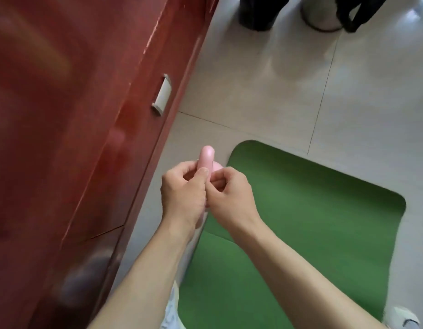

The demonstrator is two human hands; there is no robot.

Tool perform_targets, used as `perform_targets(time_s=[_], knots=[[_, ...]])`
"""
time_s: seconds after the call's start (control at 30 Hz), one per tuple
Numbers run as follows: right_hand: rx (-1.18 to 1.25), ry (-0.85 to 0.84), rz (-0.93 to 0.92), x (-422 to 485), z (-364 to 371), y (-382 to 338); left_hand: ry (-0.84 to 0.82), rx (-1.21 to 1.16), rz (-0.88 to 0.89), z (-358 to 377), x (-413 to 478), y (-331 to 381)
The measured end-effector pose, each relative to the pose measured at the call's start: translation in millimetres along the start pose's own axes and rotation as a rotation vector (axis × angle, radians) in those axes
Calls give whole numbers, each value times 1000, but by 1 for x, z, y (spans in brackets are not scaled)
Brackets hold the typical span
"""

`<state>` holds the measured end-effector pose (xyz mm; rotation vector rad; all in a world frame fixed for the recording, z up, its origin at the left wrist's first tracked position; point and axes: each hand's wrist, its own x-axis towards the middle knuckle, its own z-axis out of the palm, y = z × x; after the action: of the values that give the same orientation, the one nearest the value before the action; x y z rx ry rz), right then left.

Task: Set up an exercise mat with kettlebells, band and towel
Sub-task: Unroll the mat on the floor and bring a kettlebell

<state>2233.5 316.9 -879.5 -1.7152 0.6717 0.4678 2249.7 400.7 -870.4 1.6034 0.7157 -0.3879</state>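
**Both grips on the pink band, above the mat's left edge**

On the left we see a red-brown wooden cabinet filling that side of the view, with a pale handle on its front edge. A strip of tiled floor runs between the cabinet and the mat.

Next comes our left grip. Its fingers are curled and its thumb is pressed against the pink band, pinching it. A rounded fold of the band stands up above that thumb, so most of what we can see of the band lies on the far side of the grip. The rest is hidden inside the two grips.

Just to the right, touching the left grip, our right grip also has its fingers curled in, pinching the same band. A small pink piece shows beyond its fingertips.

Both grips are raised over the left edge of the green mat, which lies flat on the floor and spreads to the right. Its near part is folded over itself.

At the top right stand a dark container and a pale round base, well apart from the mat.
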Motion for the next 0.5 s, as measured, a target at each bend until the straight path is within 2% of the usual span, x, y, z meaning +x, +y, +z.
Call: perform_targets(time_s=[0.2,0.5], knots=[[16,2,42,44,36,49,32,23,-19,-2,51,-52],[-24,6,79,80,54,67,30,-19,-13,1,91,-82]])
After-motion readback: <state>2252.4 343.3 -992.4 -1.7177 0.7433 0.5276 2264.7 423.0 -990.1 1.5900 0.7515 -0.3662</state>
